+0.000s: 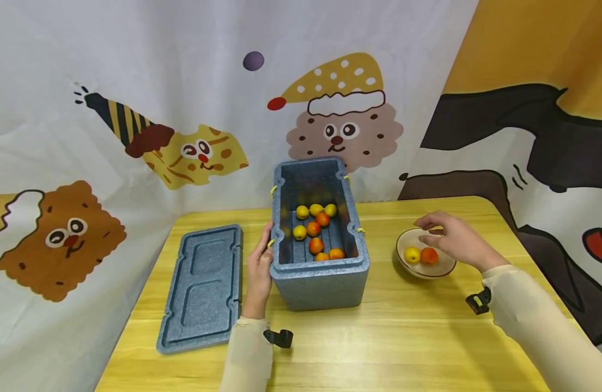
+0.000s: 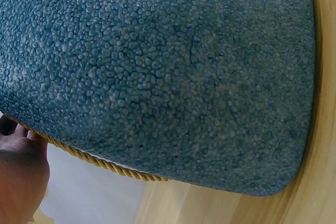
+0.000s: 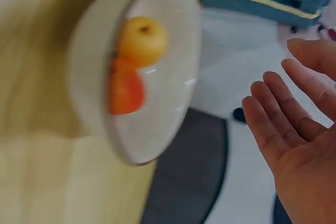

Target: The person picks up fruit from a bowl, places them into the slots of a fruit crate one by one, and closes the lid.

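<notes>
My left hand rests against the left side of a blue-grey foam box, its fingers along the outer wall by a yellow rope handle. Inside the box lie several small yellow fruits and orange-red fruits. Over the right rim of a cream bowl hovers my right hand, fingers spread apart and holding nothing. A yellow fruit and an orange-red fruit sit side by side in the bowl. The box wall hides part of the left fingers in the left wrist view.
A blue-grey lid with two recessed panels lies flat on the wooden table, left of the box. Behind the table hangs a white cloth printed with cartoon snacks. Both wrists wear dark straps.
</notes>
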Demonstrator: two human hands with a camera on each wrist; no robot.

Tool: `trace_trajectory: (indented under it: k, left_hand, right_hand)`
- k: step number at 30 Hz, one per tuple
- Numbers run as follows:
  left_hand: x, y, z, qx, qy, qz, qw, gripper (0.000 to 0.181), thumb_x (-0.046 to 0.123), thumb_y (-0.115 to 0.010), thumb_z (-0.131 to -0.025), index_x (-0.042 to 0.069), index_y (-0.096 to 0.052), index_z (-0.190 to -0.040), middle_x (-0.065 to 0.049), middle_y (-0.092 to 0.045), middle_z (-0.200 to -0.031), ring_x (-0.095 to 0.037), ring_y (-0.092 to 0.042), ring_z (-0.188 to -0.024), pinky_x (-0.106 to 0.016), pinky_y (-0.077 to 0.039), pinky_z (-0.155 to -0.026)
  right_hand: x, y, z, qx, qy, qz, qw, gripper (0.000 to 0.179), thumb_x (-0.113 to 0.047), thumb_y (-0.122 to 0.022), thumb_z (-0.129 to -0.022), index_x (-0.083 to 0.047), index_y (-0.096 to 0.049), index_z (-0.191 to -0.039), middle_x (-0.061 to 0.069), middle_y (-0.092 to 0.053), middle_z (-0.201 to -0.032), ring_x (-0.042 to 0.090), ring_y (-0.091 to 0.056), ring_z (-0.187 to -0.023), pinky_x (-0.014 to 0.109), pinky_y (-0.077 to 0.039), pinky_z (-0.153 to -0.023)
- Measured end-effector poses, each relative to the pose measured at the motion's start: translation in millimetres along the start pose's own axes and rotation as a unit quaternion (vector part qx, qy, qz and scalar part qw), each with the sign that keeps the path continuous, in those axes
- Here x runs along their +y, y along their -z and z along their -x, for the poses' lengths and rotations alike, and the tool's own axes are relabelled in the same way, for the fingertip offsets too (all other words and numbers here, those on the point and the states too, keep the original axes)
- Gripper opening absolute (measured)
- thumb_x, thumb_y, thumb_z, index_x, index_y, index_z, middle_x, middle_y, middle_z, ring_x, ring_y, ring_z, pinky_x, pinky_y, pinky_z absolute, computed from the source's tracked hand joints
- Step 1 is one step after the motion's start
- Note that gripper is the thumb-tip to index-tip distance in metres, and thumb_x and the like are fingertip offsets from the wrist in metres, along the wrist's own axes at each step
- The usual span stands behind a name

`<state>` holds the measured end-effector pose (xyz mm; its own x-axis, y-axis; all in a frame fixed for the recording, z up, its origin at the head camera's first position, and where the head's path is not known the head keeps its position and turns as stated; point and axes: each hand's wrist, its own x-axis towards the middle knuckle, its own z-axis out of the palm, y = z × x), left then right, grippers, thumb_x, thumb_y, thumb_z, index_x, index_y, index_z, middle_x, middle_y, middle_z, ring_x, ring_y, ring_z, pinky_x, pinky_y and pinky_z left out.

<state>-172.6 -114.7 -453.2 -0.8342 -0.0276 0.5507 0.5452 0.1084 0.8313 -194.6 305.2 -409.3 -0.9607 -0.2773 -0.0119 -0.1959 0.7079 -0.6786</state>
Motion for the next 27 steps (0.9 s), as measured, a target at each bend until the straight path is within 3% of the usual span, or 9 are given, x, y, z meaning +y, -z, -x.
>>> trace_trajectory:
  k: [4,8,12,19,24,27]
  left_hand:
    - [-17.6,0.8,2.1,0.001,-0.009,0.008,0.9999,0.052,-0.008,-0.037,-0.09,-0.012,-0.041,-0.142,-0.028,-0.043,-0.143,-0.021,-0.044,-0.127,-0.02,-0.04,-0.087]
    - [-22.4,1.2,2.4,-0.002,-0.022,0.024,0.9995,0.053,-0.005,-0.037,-0.091,-0.011,-0.04,-0.143,-0.027,-0.043,-0.144,-0.019,-0.045,-0.111,-0.024,-0.034,-0.068]
    - [-18.5,0.6,1.0,-0.001,-0.015,0.029,0.9995,0.054,-0.007,-0.036,-0.09,-0.01,-0.04,-0.144,-0.027,-0.043,-0.144,-0.017,-0.046,-0.109,-0.023,-0.034,-0.07]
    - [1.2,0.0,-1.8,-0.006,-0.012,0.024,0.9996,0.053,-0.012,-0.034,-0.087,-0.018,-0.037,-0.14,-0.037,-0.04,-0.141,-0.021,-0.045,-0.109,-0.023,-0.033,-0.066]
    - [-15.2,1.0,0.9,-0.003,-0.011,0.028,0.9995,0.054,-0.01,-0.035,-0.09,-0.012,-0.038,-0.143,-0.03,-0.041,-0.144,-0.016,-0.046,-0.104,-0.024,-0.031,-0.063]
    - [-23.8,1.6,2.2,-0.002,-0.013,0.031,0.9994,0.053,-0.005,-0.037,-0.092,-0.009,-0.039,-0.145,-0.026,-0.042,-0.145,-0.015,-0.046,-0.105,-0.024,-0.033,-0.067]
  right_hand:
    - [27,-7,4.8,-0.006,-0.026,-0.009,0.9996,0.034,-0.006,-0.063,-0.094,0.007,-0.059,-0.125,0.025,-0.056,-0.124,0.041,-0.053,-0.113,0.057,-0.045,-0.093]
    - [47,-13,7.6,-0.006,-0.037,-0.009,0.9993,0.035,0.002,-0.062,-0.091,0.008,-0.059,-0.125,0.026,-0.058,-0.122,0.041,-0.054,-0.111,0.056,-0.046,-0.09]
    - [56,-20,7.2,-0.012,-0.034,-0.005,0.9993,0.036,0.001,-0.066,-0.088,0.009,-0.06,-0.123,0.025,-0.059,-0.117,0.041,-0.057,-0.106,0.055,-0.046,-0.088]
    - [58,-31,4.7,-0.03,-0.025,0.041,0.9984,0.037,0.001,-0.071,-0.085,0.009,-0.061,-0.12,0.021,-0.056,-0.108,0.039,-0.059,-0.097,0.054,-0.047,-0.085]
    - [59,-35,0.4,-0.035,-0.011,0.085,0.9957,0.038,0.0,-0.072,-0.083,0.009,-0.061,-0.119,0.021,-0.054,-0.106,0.036,-0.058,-0.092,0.053,-0.047,-0.082]
    - [61,-38,-1.4,-0.036,-0.001,0.108,0.9935,0.038,0.0,-0.073,-0.083,0.008,-0.061,-0.118,0.021,-0.053,-0.107,0.035,-0.057,-0.091,0.053,-0.047,-0.081]
